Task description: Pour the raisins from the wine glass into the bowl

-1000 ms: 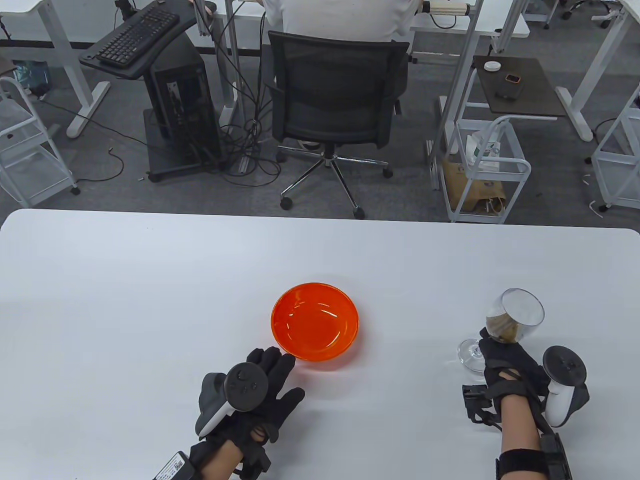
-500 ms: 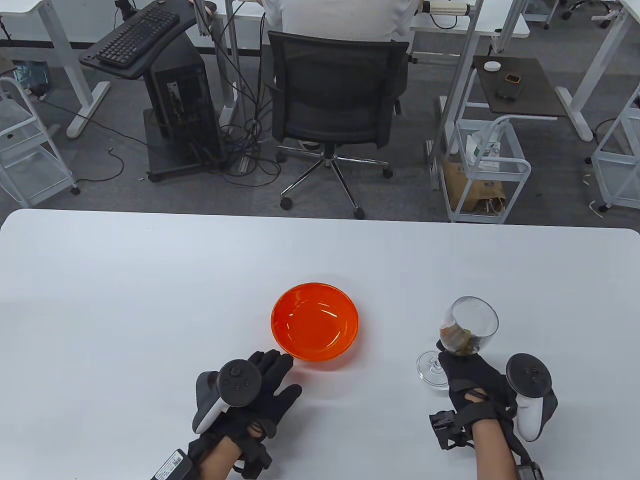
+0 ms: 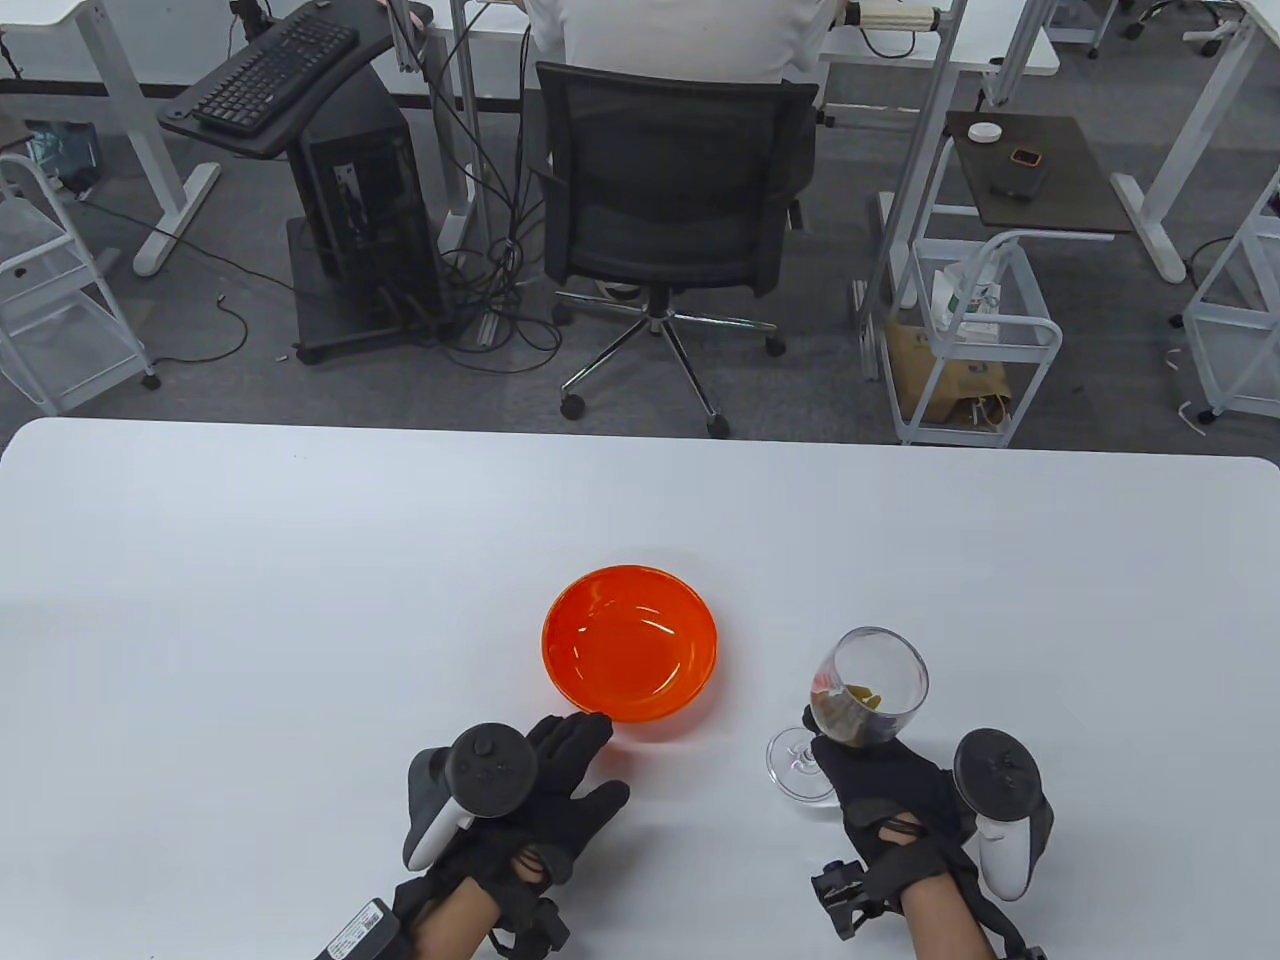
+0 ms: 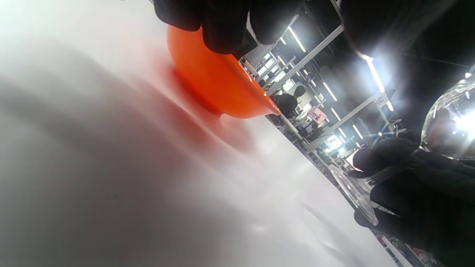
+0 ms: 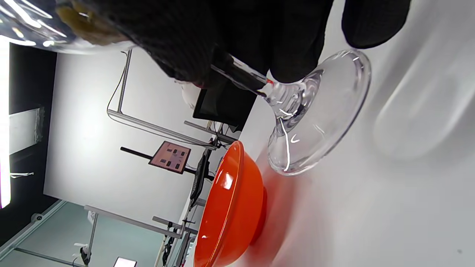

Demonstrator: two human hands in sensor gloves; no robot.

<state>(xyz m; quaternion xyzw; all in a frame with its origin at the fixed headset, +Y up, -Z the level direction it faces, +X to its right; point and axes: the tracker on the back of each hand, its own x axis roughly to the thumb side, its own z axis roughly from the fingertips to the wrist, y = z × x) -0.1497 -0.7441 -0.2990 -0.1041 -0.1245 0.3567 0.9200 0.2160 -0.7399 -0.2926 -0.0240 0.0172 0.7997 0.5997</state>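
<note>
An orange bowl (image 3: 630, 652) sits empty on the white table (image 3: 300, 600). My right hand (image 3: 880, 790) grips the stem of a clear wine glass (image 3: 870, 685) holding raisins, lifted off the table and tilted, just right of the bowl. In the right wrist view my fingers (image 5: 289, 44) wrap the stem above the glass foot (image 5: 319, 115), with the bowl (image 5: 230, 211) close beside it. My left hand (image 3: 560, 770) lies flat on the table, its fingertips touching the bowl's near rim. In the left wrist view the fingertips (image 4: 222, 26) lie against the bowl (image 4: 215, 81).
The table's far edge (image 3: 640, 436) runs across the middle of the table view. Beyond it stand an office chair (image 3: 670, 210) with a seated person, desks and carts on the floor.
My right hand has carried the wine glass leftward and nearer, from the table's right side to just beside the bowl. My left hand has stayed by the bowl's near rim.
</note>
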